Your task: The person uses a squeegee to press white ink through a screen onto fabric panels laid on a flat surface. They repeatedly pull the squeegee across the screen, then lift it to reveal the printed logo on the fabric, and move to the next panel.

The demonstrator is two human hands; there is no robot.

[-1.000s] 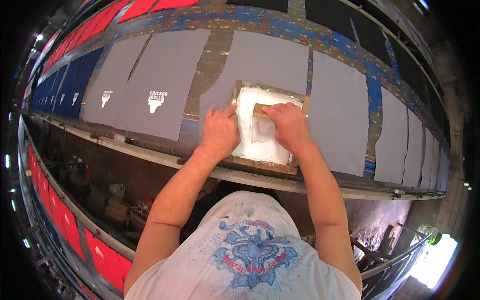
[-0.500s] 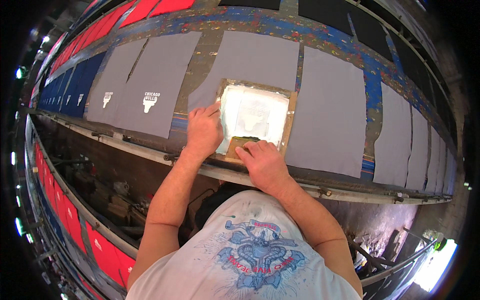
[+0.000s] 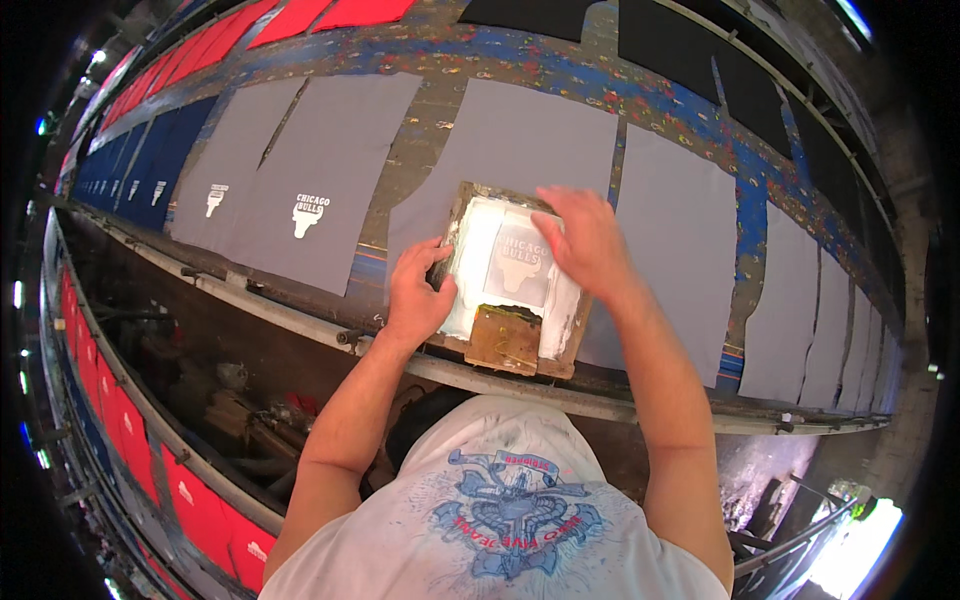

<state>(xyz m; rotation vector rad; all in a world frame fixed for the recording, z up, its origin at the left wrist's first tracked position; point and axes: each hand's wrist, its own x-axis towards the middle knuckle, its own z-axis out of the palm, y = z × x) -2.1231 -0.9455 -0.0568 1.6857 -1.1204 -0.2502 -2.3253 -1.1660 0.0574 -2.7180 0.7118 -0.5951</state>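
Note:
A wood-framed printing screen (image 3: 567, 340) lies slightly tilted over a grey fabric panel (image 3: 520, 130), its mesh smeared with white ink around a bull-head design. My left hand (image 3: 415, 295) holds the screen's left edge, its fingers bent against the wood. Over the upper right corner is my right hand (image 3: 592, 245), fingers stretched and a little blurred, thumb apart; it holds nothing I can see. A brown squeegee (image 3: 505, 340) rests inside the screen at the near end, with dark residue on its upper edge and no hand on it.
Left of the screen, grey panels (image 3: 330, 140) carry white bull-head prints. Plain grey panels (image 3: 675, 260) continue rightward. Navy panels (image 3: 180, 150), red ones (image 3: 365, 10) and black ones (image 3: 665, 45) lie farther off on the ink-spotted table (image 3: 430, 130). A metal rail (image 3: 270, 308) edges the near side.
My right hand has let go of the squeegee and moved up to the screen's upper right corner. The squeegee stays at the near end. My left hand remains at the left edge.

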